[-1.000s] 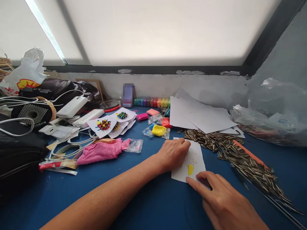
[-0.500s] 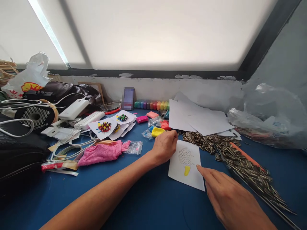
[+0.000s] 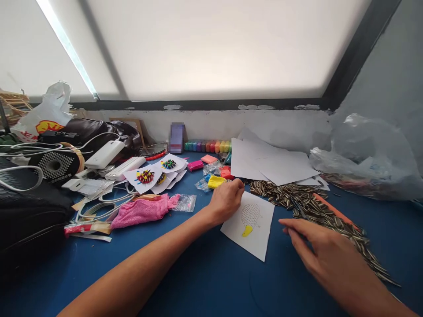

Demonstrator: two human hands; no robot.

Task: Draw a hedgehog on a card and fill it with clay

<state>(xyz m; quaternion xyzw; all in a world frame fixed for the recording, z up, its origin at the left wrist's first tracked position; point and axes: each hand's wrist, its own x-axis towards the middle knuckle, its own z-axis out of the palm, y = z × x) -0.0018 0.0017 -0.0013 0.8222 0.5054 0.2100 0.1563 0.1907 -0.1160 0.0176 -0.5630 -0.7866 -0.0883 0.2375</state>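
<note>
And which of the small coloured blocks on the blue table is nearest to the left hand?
The yellow block, just beyond the left hand; the red block, salmon-pink block and magenta block lie farther back.

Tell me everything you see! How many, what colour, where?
table: one, blue, below
drawing: one, white and yellow, front
seeds: many, striped dark, right
strip: one, orange, on seeds
paper sheets: several, white, back
row of blocks: one, rainbow, back
loose blocks: several, bright, middle
cards: several, white, left
cloth: one, pink, left
boxes: several, white, left
cables: several, white, left
roll: one, black, left
bags: several, dark, left
plastic bags: several, whitish, both sides
slab: one, purplish, back
blind: one, white, behind
left hand: one, bare, at drawing's corner
right hand: one, bare, beside drawing
</note>
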